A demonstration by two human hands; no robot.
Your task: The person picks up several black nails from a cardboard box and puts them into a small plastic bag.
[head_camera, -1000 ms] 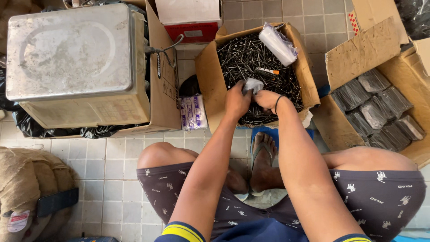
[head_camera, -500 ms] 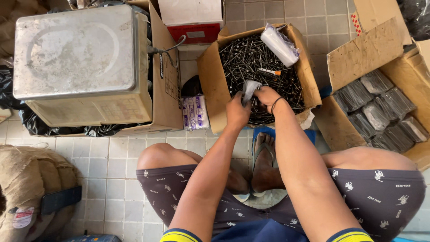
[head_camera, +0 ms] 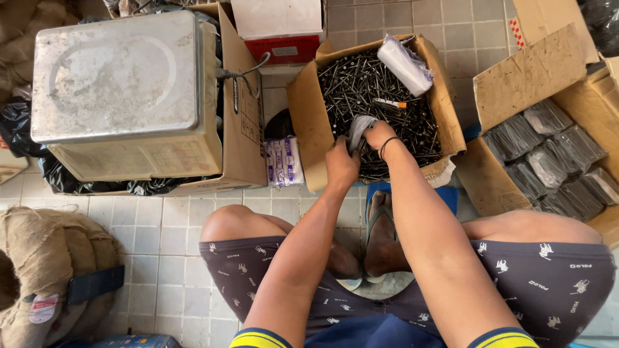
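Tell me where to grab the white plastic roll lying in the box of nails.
Probably grip the white plastic roll across its middle, coming from above. It lies slanted on the nails in the far right corner, long sides exposed, the box wall close behind its lower end.

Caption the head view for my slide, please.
Both hands, left hand and right hand, grip a small clear bag over a cardboard box of nails.

nail carton (head_camera: 309, 122) centre | red-white box (head_camera: 278, 29) behind | packet carton (head_camera: 535, 77) right
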